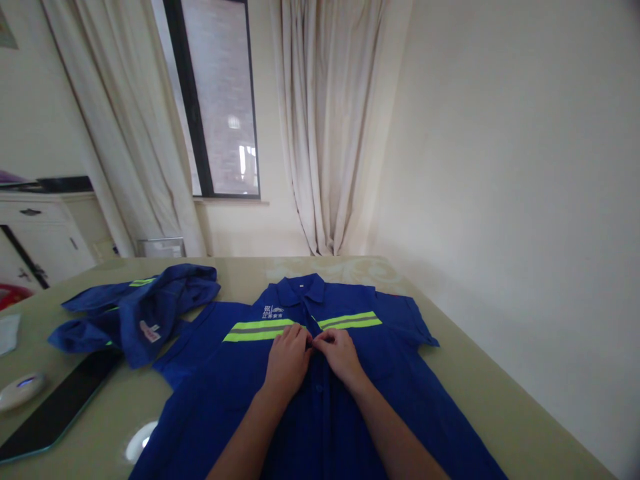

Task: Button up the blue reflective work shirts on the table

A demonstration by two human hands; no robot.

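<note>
A blue short-sleeved work shirt lies spread face up, its collar pointing away from me. Yellow-green reflective bands cross its chest, and white lettering sits above the left-hand band. My left hand and my right hand meet at the front placket, just below the bands. The fingers of both are pinched on the placket's edge. Whether a button is between the fingertips is hidden. A button shows on the placket below my hands, and the collar lies folded down.
A crumpled blue garment with reflective strips lies at the left of the table. Near it are a dark flat tablet-like object and a white oval device. A wall runs along the right side, with curtains behind.
</note>
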